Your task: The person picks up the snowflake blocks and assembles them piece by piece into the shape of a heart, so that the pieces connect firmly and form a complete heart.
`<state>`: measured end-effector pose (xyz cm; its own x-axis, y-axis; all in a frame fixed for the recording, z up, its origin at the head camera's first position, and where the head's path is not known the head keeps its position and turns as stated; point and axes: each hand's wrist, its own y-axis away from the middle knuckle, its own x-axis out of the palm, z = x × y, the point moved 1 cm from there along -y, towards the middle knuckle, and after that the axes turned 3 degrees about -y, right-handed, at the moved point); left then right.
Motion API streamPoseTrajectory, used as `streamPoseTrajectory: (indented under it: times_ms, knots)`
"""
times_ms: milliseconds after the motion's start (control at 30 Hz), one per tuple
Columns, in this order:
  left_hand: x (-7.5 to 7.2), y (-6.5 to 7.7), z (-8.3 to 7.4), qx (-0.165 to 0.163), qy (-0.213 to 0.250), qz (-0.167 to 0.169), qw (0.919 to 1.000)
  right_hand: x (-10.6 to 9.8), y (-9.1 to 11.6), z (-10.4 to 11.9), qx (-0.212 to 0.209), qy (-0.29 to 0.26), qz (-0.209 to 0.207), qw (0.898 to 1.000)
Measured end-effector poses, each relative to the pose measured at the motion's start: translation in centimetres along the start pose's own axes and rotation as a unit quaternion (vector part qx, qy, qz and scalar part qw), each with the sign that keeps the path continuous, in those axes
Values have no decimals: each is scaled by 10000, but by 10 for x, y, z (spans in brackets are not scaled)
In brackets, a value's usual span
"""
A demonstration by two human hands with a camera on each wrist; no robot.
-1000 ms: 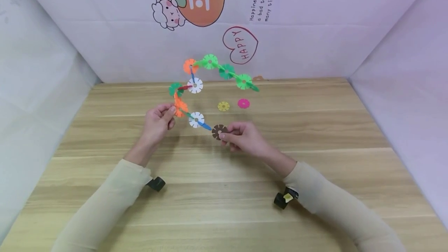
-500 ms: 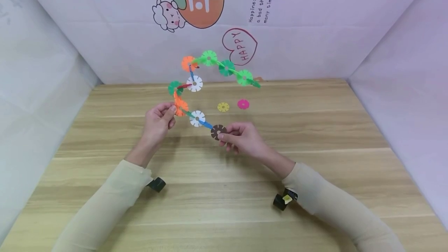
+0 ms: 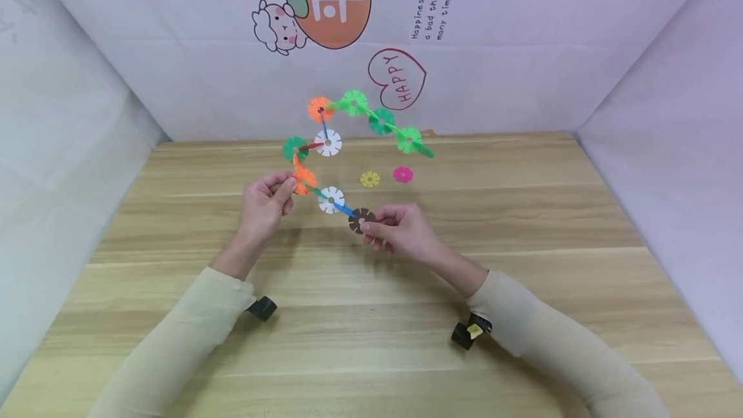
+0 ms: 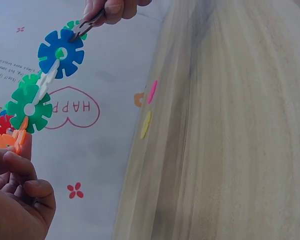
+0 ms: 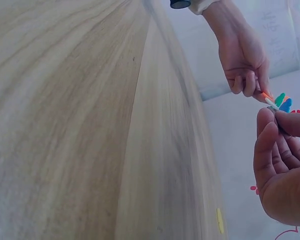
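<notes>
A chain of slotted plastic snowflake discs hangs in the air between the hands, bent in an open loop. My left hand (image 3: 262,206) pinches an orange disc (image 3: 307,179) on its left side. My right hand (image 3: 406,232) holds the brown disc (image 3: 355,219) at the near end between thumb and fingers. Between them are a white disc (image 3: 338,196) and a blue disc (image 4: 49,54), seen face-on in the left wrist view. The far part runs through green discs (image 3: 382,129) to a free end at the right. In the right wrist view, fingers mostly hide the brown disc.
A yellow disc (image 3: 369,179) and a pink disc (image 3: 403,175) lie flat on the wooden table (image 3: 371,340), beyond my right hand. A white printed backdrop (image 3: 511,82) stands along the back edge, with white side panels left and right.
The far part of the chain rises slightly, then dips and shifts a little to the right. Both hands keep their grips and barely move.
</notes>
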<state>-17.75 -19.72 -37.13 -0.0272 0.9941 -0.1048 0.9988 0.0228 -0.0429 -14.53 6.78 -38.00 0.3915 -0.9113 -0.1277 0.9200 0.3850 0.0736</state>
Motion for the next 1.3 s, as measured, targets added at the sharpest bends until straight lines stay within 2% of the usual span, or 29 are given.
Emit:
streamPoseTrajectory:
  times_ms: [233,467,567,700,900,1033,1133,1300]
  knots:
    - [-1,0,-1,97,-94,-100,9999,4,-4,-2,-43,-85,-76,9999]
    - [2,1,-9,476,-402,-34,9980,9,-6,-4,-76,-151,-15,9999]
    - [3,-1,-12,590,-359,-15,9976,10,-8,-4,-157,-228,4,9996]
    - [3,-3,-14,605,-144,-3,9981,9,-13,-5,-301,-351,-62,9989]
    - [4,-5,-16,198,713,-156,9971,4,-18,-2,-610,-442,-138,9971]
    - [7,-3,-10,84,925,-174,9955,3,-20,-1,-665,-487,-205,9964]
    - [15,4,1,-39,785,94,9969,3,-21,0,-711,-465,-235,9961]
    - [41,22,12,-78,281,977,9948,3,-22,2,-847,-421,-291,9951]
